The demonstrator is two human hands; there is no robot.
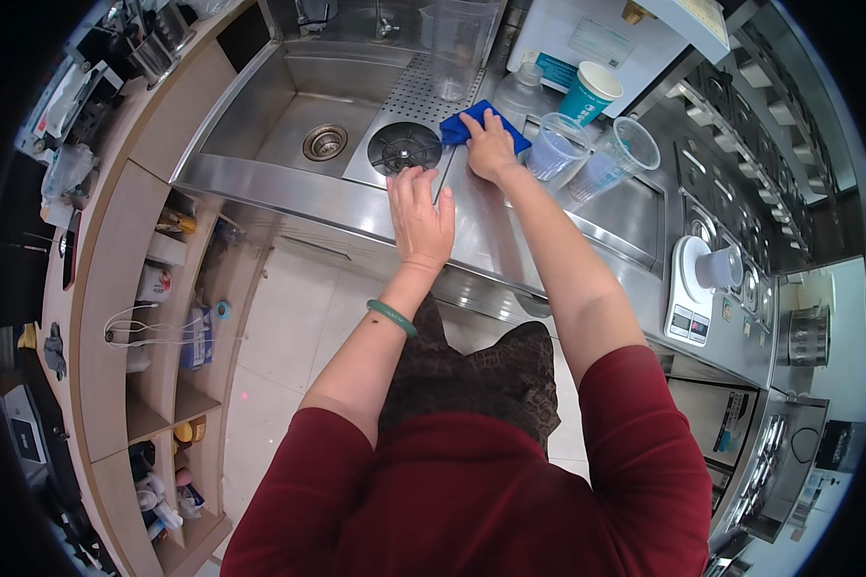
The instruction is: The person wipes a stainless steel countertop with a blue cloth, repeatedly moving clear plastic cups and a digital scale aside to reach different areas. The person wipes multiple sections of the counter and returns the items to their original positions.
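Note:
Pressed flat on a folded blue cloth [453, 132] is my right hand [492, 150], on the steel counter [476, 209] beside the perforated drainboard. My left hand [420, 216] hovers or rests near the counter's front edge, fingers spread and holding nothing. Its fingertips lie just before the round black cup rinser [404, 148]; whether they touch it I cannot tell. Right of the cloth stand a clear plastic bottle [521, 92], a teal paper cup [590, 94] and two clear plastic cups, one upright [554, 148] and one tilted [613, 162].
A steel sink [281, 108] lies left of the rinser. Tall clear pitchers [462, 47] stand on the drainboard [418, 86]. To the right are a recessed steel basin [628, 216] and a kitchen scale [689, 288] bearing a cup [719, 267]. Wooden shelving [108, 303] runs along the left.

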